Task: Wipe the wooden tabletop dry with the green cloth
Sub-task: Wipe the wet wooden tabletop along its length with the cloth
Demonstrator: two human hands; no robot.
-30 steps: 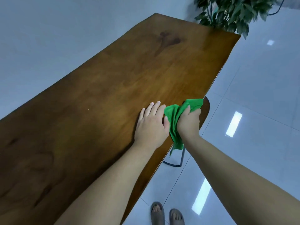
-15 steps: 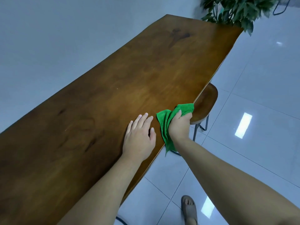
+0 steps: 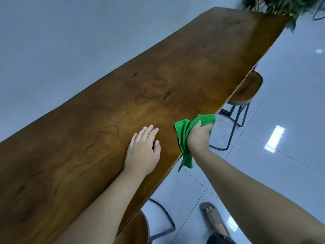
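The long wooden tabletop runs from the lower left to the upper right of the head view. My right hand grips the bunched green cloth at the table's near edge. Part of the cloth lies on the wood and a tail hangs down past the edge. My left hand rests flat on the wood just left of the cloth, fingers slightly spread, holding nothing.
A round wooden stool with black metal legs stands under the near edge beyond my right hand. Another stool sits below my left forearm. A leafy plant stands at the table's far end. My sandalled foot is on the glossy tiled floor.
Both hands and the cloth have shifted along the near edge of the table, and my view has moved with them. The gap between my hands has widened. The second stool has come into view.
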